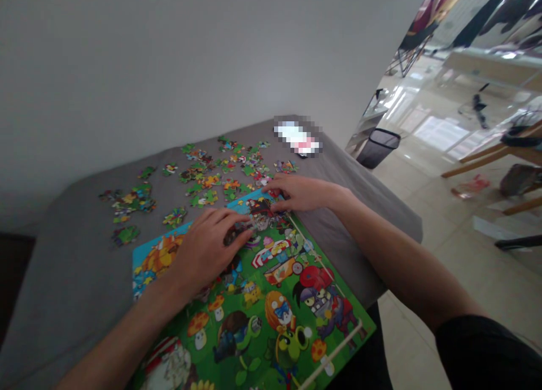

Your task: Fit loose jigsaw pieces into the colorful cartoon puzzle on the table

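A puzzle board point(254, 345) with bright cartoon characters on green lies at the near edge of the table, partly under my forearm. My left hand point(207, 240) rests over its upper middle, thumb and index finger apart, with picture showing between them. At the board's far right corner is my right hand point(300, 191), fingers bent down and thumb apart from them on the printed surface. No loose piece can be made out in either hand. Beyond the far edge lie several loose jigsaw pieces point(203, 197), scattered and partly overlapping.
The table point(339, 170) wears a grey cloth and meets a plain wall. A phone point(296, 139) with a lit, blurred-out screen lies at its far right. On the floor to the right stand a dark mesh bin point(378, 147) and wooden furniture legs point(474, 163).
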Available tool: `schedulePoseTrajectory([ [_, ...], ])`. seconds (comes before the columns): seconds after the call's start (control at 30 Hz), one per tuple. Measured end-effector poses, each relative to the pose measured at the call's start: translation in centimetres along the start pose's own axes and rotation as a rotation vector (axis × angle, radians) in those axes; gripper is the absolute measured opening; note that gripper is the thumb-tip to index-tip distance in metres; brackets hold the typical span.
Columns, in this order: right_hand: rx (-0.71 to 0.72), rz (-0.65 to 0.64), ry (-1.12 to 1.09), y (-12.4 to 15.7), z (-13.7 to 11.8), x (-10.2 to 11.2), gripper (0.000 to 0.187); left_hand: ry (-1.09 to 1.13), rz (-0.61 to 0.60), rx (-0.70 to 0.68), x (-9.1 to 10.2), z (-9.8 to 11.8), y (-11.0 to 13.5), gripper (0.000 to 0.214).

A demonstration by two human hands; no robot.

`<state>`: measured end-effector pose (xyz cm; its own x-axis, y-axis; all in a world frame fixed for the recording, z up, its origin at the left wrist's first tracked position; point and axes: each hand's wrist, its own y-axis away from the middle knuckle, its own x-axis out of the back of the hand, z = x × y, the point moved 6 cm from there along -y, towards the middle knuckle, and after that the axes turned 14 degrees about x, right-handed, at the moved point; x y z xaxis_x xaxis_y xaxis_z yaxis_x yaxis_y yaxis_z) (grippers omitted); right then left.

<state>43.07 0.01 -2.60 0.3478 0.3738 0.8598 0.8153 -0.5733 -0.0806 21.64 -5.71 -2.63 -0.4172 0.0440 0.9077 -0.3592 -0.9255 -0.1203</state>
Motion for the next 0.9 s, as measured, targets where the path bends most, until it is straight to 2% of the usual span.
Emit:
schedulePoseTrajectory([
  [0.07, 0.025, 0.064, 0.043, -0.1, -0.6, 0.3, 0.039, -0.003, 0.034, -0.025, 0.8, -0.9, 0.5, 0.058],
  [0.17, 0.115, 0.128, 0.065, -0.5, -2.3, 0.2, 0.031, 0.002, 0.046, -0.052, 1.7, -2.1, 1.6, 0.050],
  [0.27, 0.214, 0.068, 0.038, -1.1, -4.4, -1.1, 0.027, -0.016, 0.040, -0.078, 1.6, -2.8, 3.0, 0.038],
  [0.37, 0.235, -0.001, 0.029, -1.6, -5.6, -2.6, 0.034, -0.075, 0.011, -0.098, 0.8, -3.0, 4.1, 0.031],
  [0.57, 0.170, -0.071, 0.016, -2.0, -5.6, -3.6, 0.026, -0.167, -0.027, -0.157, -0.4, -3.0, 5.5, 0.036],
  [0.9, 0.205, -0.131, -0.036, -1.0, -5.6, -3.6, 0.022, -0.300, 0.102, -0.263, -0.5, -2.1, 6.5, 0.049],
])
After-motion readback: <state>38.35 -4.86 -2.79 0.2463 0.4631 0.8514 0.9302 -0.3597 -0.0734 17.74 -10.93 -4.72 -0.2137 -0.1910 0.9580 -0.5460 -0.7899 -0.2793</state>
